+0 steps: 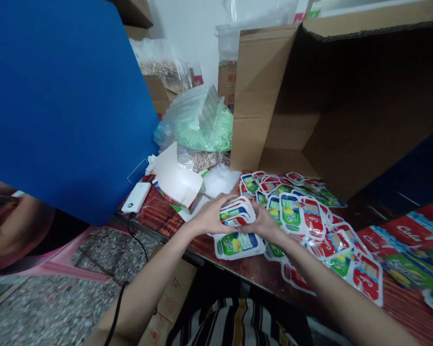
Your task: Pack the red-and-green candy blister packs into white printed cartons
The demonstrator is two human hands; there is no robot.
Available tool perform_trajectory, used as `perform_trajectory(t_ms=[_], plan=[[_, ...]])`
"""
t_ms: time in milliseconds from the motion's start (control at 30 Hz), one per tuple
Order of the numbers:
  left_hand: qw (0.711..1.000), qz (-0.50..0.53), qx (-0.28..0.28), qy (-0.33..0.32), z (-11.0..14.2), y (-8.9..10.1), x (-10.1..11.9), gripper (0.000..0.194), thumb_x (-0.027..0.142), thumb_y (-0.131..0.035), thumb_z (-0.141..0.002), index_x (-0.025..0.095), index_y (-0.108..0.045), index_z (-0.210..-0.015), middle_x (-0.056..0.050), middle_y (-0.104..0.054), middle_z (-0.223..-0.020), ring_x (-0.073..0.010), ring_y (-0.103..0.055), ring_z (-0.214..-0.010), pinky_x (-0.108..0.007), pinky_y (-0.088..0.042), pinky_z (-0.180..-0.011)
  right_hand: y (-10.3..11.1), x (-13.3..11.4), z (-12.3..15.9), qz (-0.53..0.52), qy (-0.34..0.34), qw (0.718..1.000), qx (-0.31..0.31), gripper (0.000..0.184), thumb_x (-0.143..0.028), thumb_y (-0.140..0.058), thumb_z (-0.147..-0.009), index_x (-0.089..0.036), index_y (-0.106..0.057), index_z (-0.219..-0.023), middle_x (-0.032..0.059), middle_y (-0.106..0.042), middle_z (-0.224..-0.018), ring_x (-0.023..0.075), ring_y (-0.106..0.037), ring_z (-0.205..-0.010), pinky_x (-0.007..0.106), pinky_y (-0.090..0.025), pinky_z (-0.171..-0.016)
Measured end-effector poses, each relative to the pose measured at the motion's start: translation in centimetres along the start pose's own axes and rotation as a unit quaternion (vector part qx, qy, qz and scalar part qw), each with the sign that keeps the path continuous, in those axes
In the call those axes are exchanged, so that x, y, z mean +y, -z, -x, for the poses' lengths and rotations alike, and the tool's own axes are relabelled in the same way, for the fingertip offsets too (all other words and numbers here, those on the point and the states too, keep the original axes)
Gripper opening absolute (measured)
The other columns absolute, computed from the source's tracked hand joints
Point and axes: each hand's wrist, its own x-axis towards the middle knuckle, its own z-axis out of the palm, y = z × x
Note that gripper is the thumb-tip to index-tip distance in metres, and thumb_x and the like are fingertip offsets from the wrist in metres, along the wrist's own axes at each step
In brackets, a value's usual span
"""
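Observation:
Near the table's front edge, my left hand [213, 215] and my right hand [266, 225] close from both sides on a small stack of printed packets [237, 211]. These are flat pieces with rounded corners, white rims and red and green soda-style labels; I cannot tell what is inside them. Just below the hands, a green and blue packet [238, 244] lies on the table, apparently on top of others. A loose pile of similar packets [291, 211], marked Coke and Sprite, spreads beside and under my right forearm.
An open cardboard box [254, 91] stands behind the pile. An opened small carton [180, 185], a white power bank [137, 197] with a black cable, and bagged green shredded filler [222, 127] are to the left. A blue panel [65, 96] separates another person's arm [14, 226]. Printed sheets [411, 240] lie right.

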Motion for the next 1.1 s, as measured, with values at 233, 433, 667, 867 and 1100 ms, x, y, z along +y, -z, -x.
perform_trajectory(t_ms=[233, 433, 667, 867, 1100], plan=[[0.959, 0.057, 0.275, 0.038, 2.3, -0.7, 0.9, 0.076, 0.041, -0.079, -0.066, 0.023, -0.045, -0.131, -0.011, -0.048, -0.133, -0.0277, -0.045, -0.127, -0.038, -0.035, -0.107, -1.1, -0.2, 1.6, -0.198, -0.104, 0.968, 0.110, 0.056, -0.022, -0.087, -0.045, -0.015, -0.064, -0.096, 0.0036, -0.073, -0.085, 0.0222, -0.068, -0.075, 0.035, -0.055, -0.072], [0.750, 0.403, 0.399, 0.341, 7.6, -8.7, 1.6, 0.065, 0.057, -0.062, -0.079, 0.025, -0.036, -0.129, -0.012, -0.062, -0.113, -0.0247, -0.060, -0.111, -0.042, -0.046, -0.096, -2.5, -0.9, 1.7, -0.328, -0.077, 0.913, 0.231, 0.052, -0.023, -0.085, -0.055, -0.017, -0.065, -0.102, 0.0055, -0.075, -0.093, 0.0267, -0.071, -0.080, 0.042, -0.058, -0.076], [0.705, 0.578, 0.319, 0.260, 4.3, -10.1, 4.9, 0.075, 0.042, -0.075, -0.074, 0.031, -0.039, -0.138, -0.008, -0.058, -0.133, -0.0268, -0.055, -0.122, -0.041, -0.048, -0.100, -6.8, 0.5, 2.7, -0.329, 0.024, 0.900, 0.283, 0.057, -0.022, -0.077, -0.068, -0.022, -0.058, -0.122, 0.0040, -0.070, -0.112, 0.0243, -0.068, -0.099, 0.043, -0.053, -0.092], [0.641, 0.625, 0.359, 0.263, 2.9, -8.5, 3.8, 0.064, 0.028, -0.080, -0.067, 0.020, -0.054, -0.125, -0.008, -0.068, -0.115, -0.0286, -0.064, -0.108, -0.041, -0.053, -0.093, -7.7, 1.3, 3.8, -0.248, 0.096, 0.928, 0.262, 0.055, -0.027, -0.066, -0.079, -0.020, -0.052, -0.131, 0.0091, -0.068, -0.114, 0.0267, -0.062, -0.111, 0.048, -0.051, -0.094], [0.713, 0.552, 0.369, 0.227, 3.7, -7.6, 3.2, 0.070, 0.021, -0.083, -0.059, 0.018, -0.054, -0.123, -0.008, -0.071, -0.103, -0.0279, -0.068, -0.095, -0.039, -0.055, -0.084, -6.9, 2.2, 4.6, -0.241, 0.085, 0.948, 0.191, 0.059, -0.034, -0.070, -0.075, -0.022, -0.052, -0.130, 0.0100, -0.067, -0.115, 0.0281, -0.064, -0.107, 0.050, -0.053, -0.091]])
